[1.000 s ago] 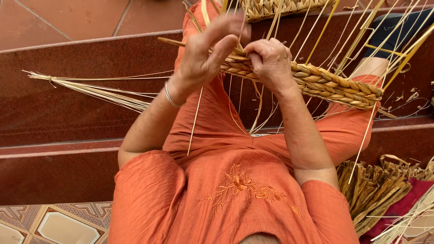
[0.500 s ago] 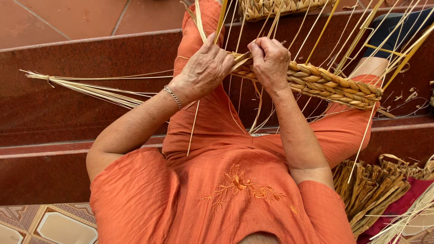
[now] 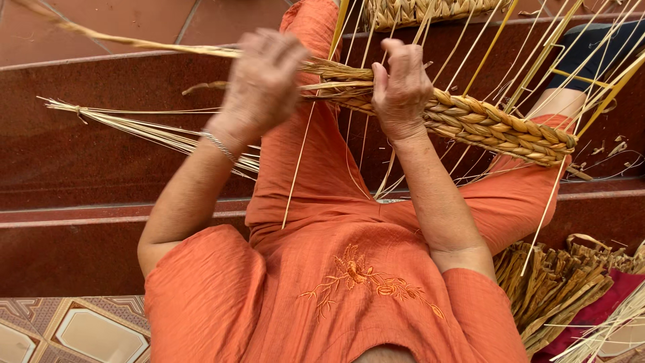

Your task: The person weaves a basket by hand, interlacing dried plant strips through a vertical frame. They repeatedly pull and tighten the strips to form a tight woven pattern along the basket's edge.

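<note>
Right hand (image 3: 402,87) clamped on near end of woven braid (image 3: 497,124), fingers closed around it. Braid long axis running right and slightly downward, over right knee. Left hand (image 3: 263,81) just left of braid end, blurred, fingers curled pulling loose straw strand (image 3: 134,44) leftward.

We sit on dark red polished steps (image 3: 101,154) below a terracotta tiled floor (image 3: 134,23), patterned beige tiles (image 3: 60,329) at the bottom left, all in soft, even daylight.
</note>
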